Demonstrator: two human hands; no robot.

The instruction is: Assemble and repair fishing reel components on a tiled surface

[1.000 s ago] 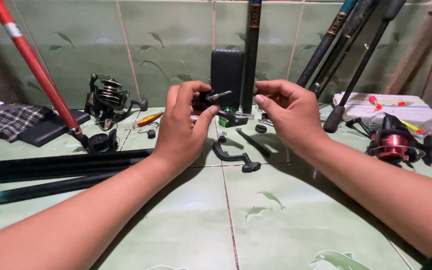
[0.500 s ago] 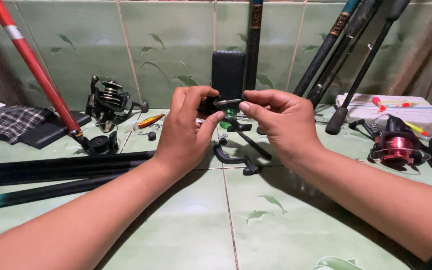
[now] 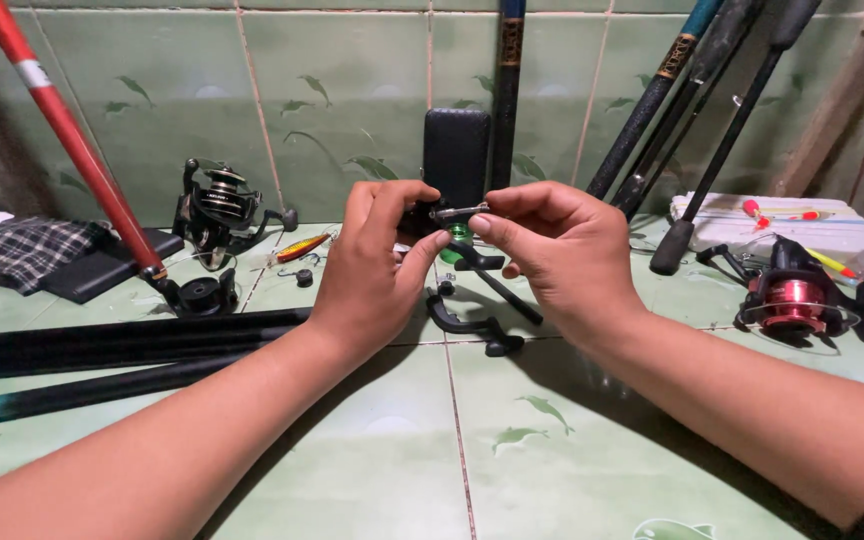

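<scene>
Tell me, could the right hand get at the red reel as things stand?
Probably yes, but not at once. The red reel sits uncovered on the tiles to that side, with nothing lying between it and the right hand. That hand is busy, though, pinching a small metal pin against the part the left hand holds.
</scene>
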